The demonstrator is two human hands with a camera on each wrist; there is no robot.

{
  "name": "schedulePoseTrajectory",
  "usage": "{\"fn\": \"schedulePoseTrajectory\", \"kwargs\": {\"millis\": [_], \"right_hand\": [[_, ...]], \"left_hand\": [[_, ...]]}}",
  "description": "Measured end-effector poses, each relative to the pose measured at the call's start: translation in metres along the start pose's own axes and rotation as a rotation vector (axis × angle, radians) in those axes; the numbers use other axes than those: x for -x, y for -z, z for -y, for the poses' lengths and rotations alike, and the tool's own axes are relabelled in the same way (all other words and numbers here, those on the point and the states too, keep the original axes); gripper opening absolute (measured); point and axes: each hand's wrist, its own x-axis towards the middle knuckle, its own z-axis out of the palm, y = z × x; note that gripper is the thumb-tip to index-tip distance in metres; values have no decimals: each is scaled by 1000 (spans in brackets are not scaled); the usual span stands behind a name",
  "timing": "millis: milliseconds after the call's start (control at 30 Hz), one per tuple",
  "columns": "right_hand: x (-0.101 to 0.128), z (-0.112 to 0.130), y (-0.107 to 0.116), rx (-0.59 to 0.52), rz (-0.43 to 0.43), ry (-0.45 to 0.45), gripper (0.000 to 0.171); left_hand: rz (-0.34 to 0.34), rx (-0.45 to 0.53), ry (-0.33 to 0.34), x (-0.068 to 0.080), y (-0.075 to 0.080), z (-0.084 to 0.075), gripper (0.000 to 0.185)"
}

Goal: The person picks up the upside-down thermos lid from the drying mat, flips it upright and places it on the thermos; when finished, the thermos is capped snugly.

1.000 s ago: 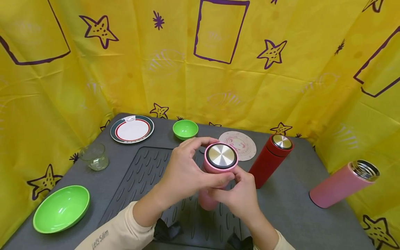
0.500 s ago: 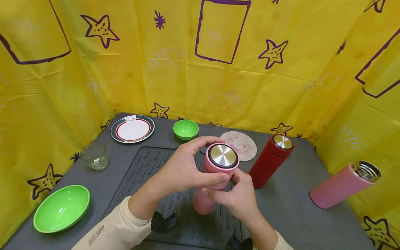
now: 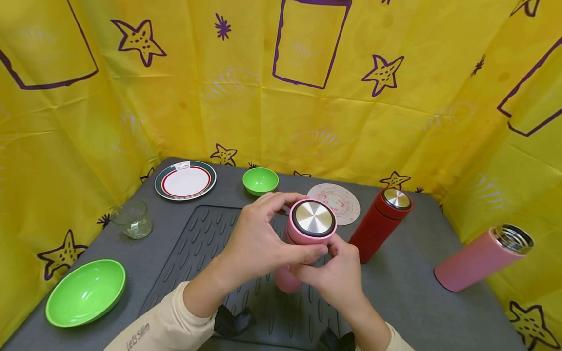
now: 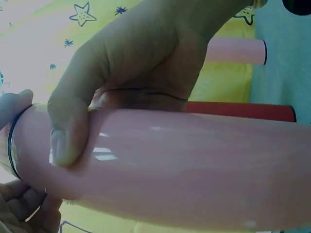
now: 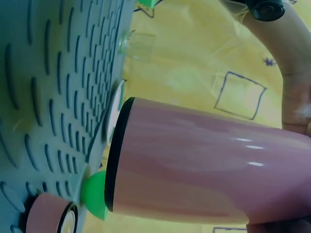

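A pink thermos point(image 3: 287, 279) hangs tilted over the ribbed mat, its black-edged base lifted off it in the right wrist view. My left hand point(image 3: 259, 239) grips the cap point(image 3: 313, 220) with its silver disc top, thumb across the near side and fingers round the far side. Just below, my right hand point(image 3: 335, 273) grips the upper body, its thumb pressed along the pink wall point(image 4: 194, 165). A second pink cap point(image 5: 48, 213) lies on the mat in the right wrist view, mostly hidden behind my hands in the head view.
A red thermos point(image 3: 377, 229) with its cap on and an uncapped pink thermos point(image 3: 478, 263) stand on the right. Around the mat point(image 3: 210, 234) are a round coaster point(image 3: 347, 204), small green bowl point(image 3: 260, 181), plate point(image 3: 186, 181), glass point(image 3: 133, 222) and large green bowl point(image 3: 85, 295).
The thermos's base swung a little left and then partly back. My left hand dipped slightly and rose again with it, staying round the cap. Everything else stayed put.
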Motion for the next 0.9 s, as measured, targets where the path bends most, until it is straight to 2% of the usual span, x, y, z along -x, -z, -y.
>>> {"fn": "schedulePoseTrajectory", "kwargs": {"millis": [100, 233, 533, 733, 900], "right_hand": [[0, 2, 2, 13, 12, -11, 41], [0, 5, 4, -26, 54, -44, 40], [2, 9, 9, -62, 90, -68, 42], [8, 6, 17, -14, 91, -35, 46], [19, 0, 35, 29, 69, -37, 52]], "left_hand": [[14, 53, 17, 1, 2, 0, 62], [40, 100, 29, 1, 5, 0, 62], [89, 159, 52, 4, 4, -2, 64], [136, 61, 46, 5, -1, -4, 72], [182, 6, 29, 8, 3, -3, 87]]}}
